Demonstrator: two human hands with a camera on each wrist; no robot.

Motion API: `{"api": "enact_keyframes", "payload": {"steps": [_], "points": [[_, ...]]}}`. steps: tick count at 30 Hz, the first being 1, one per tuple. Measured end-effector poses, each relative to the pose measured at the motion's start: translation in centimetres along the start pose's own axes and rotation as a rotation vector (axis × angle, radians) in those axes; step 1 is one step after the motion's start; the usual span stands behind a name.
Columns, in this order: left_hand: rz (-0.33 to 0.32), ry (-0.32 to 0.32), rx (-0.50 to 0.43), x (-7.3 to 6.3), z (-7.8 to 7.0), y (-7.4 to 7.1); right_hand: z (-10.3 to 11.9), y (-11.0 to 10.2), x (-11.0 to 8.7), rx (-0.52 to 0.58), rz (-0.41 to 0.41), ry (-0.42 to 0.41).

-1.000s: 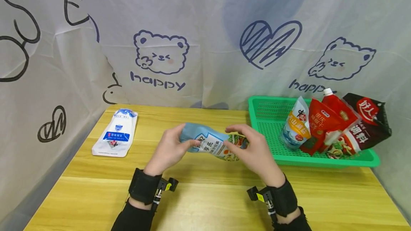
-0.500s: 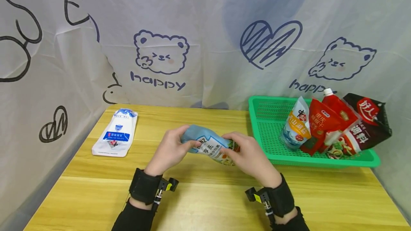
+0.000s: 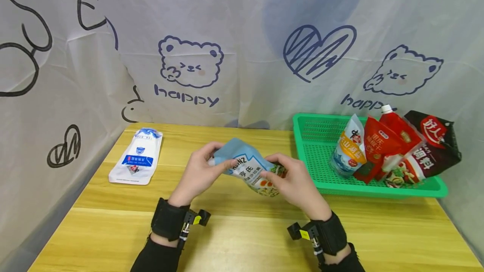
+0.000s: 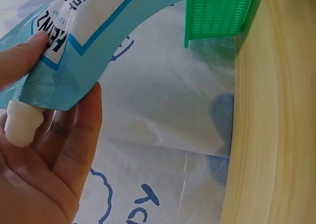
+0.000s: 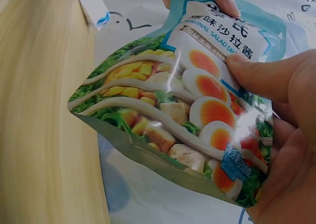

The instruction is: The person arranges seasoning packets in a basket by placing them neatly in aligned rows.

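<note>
Both hands hold a light-blue Heinz salad dressing pouch above the table, in front of the person. My left hand pinches its blue spout end, thumb on the front and fingers behind. In the left wrist view the pouch's white cap shows beside the palm. My right hand grips the pouch's other side near its base, thumb across the printed front. Eggs and salad are printed on the lower front, seen large in the right wrist view; the right fingers are partly hidden behind the pouch.
A white and blue salt packet lies on the wooden table at the left. At the right a green basket holds a blue and orange pouch, red pouches and a dark seasoning bag. A patterned cloth stands behind.
The pouch has tilted, its blue spout end rising and its front turning more toward the head camera. The right hand has shifted slightly left along the pouch; the left hand keeps its hold.
</note>
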State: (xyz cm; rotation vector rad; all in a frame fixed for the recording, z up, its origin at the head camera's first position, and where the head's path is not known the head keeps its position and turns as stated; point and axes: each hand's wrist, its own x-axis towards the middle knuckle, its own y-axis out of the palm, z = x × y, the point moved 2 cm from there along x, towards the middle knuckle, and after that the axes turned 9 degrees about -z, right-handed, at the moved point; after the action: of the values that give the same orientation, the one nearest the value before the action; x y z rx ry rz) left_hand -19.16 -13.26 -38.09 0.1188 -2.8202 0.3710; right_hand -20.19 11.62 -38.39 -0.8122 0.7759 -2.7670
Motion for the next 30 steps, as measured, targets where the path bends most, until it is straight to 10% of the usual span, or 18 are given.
{"api": "enact_keyframes", "payload": {"steps": [30], "points": [[0.11,0.037,-0.132,-0.2,0.0,1.7,0.7,1.2,0.0,0.325,-0.208,0.119]]}}
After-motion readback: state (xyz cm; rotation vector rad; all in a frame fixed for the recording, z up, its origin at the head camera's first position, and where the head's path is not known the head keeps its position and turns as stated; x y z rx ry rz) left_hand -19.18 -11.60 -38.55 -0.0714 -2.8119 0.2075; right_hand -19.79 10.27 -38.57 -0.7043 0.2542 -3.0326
